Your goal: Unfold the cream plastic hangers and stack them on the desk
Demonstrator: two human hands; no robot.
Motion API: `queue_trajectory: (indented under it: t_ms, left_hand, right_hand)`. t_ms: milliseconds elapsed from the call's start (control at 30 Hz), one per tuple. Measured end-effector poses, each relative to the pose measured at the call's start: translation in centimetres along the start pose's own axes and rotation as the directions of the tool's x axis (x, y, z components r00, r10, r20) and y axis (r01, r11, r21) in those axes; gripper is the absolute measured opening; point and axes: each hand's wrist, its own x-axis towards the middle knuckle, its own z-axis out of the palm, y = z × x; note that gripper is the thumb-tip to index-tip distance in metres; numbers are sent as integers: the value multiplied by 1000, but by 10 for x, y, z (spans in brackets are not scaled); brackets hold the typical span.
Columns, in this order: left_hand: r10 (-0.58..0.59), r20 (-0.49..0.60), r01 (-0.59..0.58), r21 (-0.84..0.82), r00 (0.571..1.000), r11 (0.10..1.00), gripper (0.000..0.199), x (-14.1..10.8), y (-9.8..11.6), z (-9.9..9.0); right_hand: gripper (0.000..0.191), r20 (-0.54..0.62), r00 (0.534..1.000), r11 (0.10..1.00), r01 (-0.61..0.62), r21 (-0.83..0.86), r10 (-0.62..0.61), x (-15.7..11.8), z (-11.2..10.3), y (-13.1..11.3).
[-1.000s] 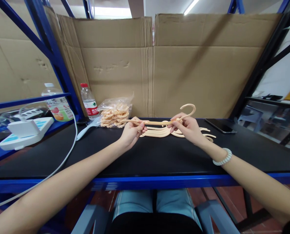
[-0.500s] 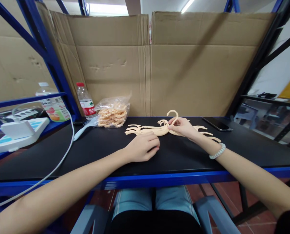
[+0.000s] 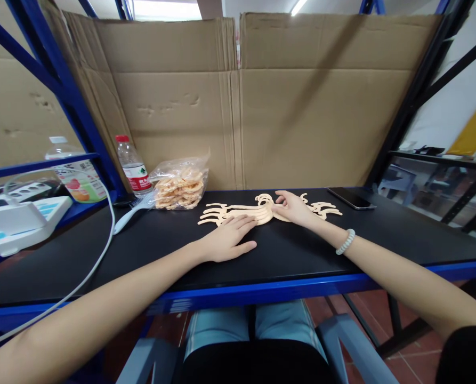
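Observation:
Several cream-coloured clothes hangers (image 3: 265, 213) lie in an overlapping row on the black tabletop, their hooks bunched at the far side and their arms fanned out left and right. My left hand (image 3: 232, 238) rests palm down at their near left side, fingers stretched over the lower arms and thumb out to the right. At the right of the hooks is my right hand (image 3: 294, 209), fingers loosely bent and parted from the thumb. Its fingertips are at the hangers, and it hides part of their right arms. No hanger is seen lifted in either hand.
A clear bag of cream pieces (image 3: 182, 186), a pale-handled brush (image 3: 131, 213) and a red-capped bottle (image 3: 136, 169) stand back left. A phone (image 3: 352, 198) lies back right. Cardboard (image 3: 174, 101) walls the back. A white cable (image 3: 102, 256) crosses the left side.
My right hand has let go of the raised hanger hook, which now lies down with the others. My left hand has uncurled and spread onto the hangers. The view has shifted slightly.

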Motion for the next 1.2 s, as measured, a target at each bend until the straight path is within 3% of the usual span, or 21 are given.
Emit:
queue_trajectory:
  t_ms: [67,167,300,633,800,967,1200]
  left_hand:
    - [-16,18,16,16,1000,1000,62,0,-1,0]
    - [-70,34,68,45,997,997,66,3,-7,1]
    - [-157,36,154,70,987,986,59,8,-23,0]
    - [-262,48,255,116,964,960,63,15,-56,-9]
    - [-282,34,277,109,959,955,66,15,-61,-10]
    - [-261,13,257,117,965,959,65,15,-62,-11]
    - [-334,86,298,286,939,911,67,16,-54,-14]
  right_hand:
    - [53,10,1000,990,21,-138,-20,-4,-3,-2]
    - [62,135,990,944,77,-320,-35,-13,-5,-5]
    - [67,262,965,894,100,-437,20,-19,0,-7]
    - [59,354,933,864,230,-448,-64,13,21,1]
    - [57,326,939,865,251,-434,-108,21,26,3]
    - [60,304,950,876,208,-435,-74,20,29,1]
    - [65,315,949,876,157,-457,-6,19,15,-1]
